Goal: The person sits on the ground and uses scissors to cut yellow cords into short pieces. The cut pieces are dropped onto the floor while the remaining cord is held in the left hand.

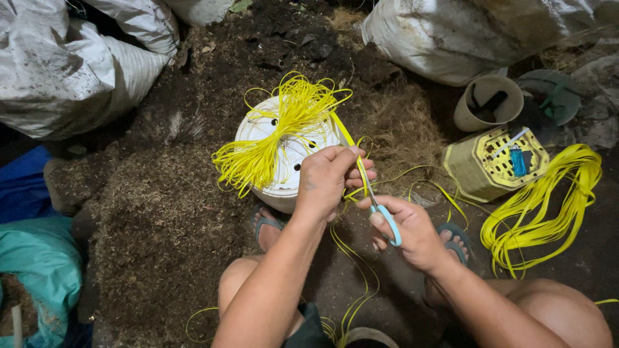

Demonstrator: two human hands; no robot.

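I am pinching the light, limp, slippery yellow strap [351, 138] taut in my closed left hand [329, 180] while my right hand [409, 232], closed around the blue-handled scissors [385, 219], is cutting just beside that grip.

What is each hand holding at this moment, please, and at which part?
The left hand pinches a yellow plastic strip near its lower end. The right hand holds scissors by their light blue handles, blades at the strip.
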